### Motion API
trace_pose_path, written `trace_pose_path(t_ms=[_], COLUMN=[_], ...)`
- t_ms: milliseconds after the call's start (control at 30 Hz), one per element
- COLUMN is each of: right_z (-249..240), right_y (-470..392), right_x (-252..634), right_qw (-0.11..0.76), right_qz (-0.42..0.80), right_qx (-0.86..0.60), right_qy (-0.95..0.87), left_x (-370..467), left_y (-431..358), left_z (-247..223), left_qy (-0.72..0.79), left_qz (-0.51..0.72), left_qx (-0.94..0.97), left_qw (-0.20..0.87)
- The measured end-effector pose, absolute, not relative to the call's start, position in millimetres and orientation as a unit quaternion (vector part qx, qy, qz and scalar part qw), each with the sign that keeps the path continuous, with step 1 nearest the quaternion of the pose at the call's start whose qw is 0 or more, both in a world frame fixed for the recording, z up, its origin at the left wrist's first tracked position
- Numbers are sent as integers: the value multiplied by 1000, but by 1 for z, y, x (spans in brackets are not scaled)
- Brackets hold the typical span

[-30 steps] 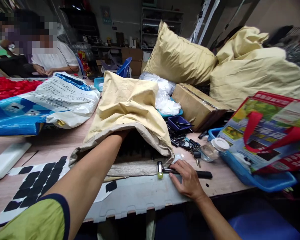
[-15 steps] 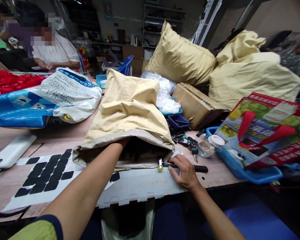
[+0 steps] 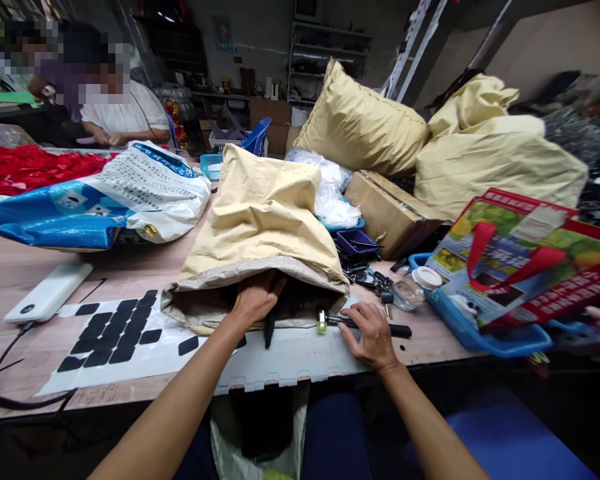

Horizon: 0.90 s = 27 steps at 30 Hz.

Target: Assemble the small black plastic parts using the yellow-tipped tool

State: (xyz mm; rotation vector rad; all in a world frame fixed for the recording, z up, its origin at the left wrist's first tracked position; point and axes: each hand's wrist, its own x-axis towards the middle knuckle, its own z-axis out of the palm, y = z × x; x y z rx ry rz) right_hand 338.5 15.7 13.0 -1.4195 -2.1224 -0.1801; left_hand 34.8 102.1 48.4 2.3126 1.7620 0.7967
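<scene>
My left hand (image 3: 257,299) is at the mouth of a cream cloth sack (image 3: 265,207), its fingertips partly hidden in the dark inside. A narrow black piece (image 3: 269,328) hangs down from its closed fingers; its kind is not clear. My right hand (image 3: 373,337) rests over the black handle of a small hammer (image 3: 401,331), fingers apart and bent, not wrapped round it. The hammer head, with a yellow-green tip, lies left of that hand. Under both is a grey sheet (image 3: 300,360) at the table edge. Dark contents of the sack are hardly visible.
Black squares on a white sheet (image 3: 165,360) and a white power bank (image 3: 50,293) lie left. A blue-white bag (image 3: 165,193) stands behind them. Right are a jar (image 3: 409,293), a blue basket (image 3: 510,347) and a printed bag (image 3: 520,260). A person (image 3: 125,113) sits across.
My left hand has drawn back out of the sack toward me, and a black piece now shows below it. The right hand stays at the hammer. The view has shifted slightly.
</scene>
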Motion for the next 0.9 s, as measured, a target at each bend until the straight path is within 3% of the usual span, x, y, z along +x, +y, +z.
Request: trace_pose_path(t_ms=[167,300,533,900], right_z=[33,53,23,7], right_y=[14,44,120,142], right_x=[305,265,265,275], right_qw=[388,334,261,253], right_qz=[-114,-93,-77,-72], right_qx=[-522,-498,-565,-578], right_qy=[-751,-795,-779,-772], left_x=[7,-12,-36,-33], left_y=[33,43,139,162], left_z=[35,45,36,15], left_qy=[525,532,649,660], left_qz=[386,365,185,194], left_qx=[755,753,738,725], left_qw=[-70,-133,1,19])
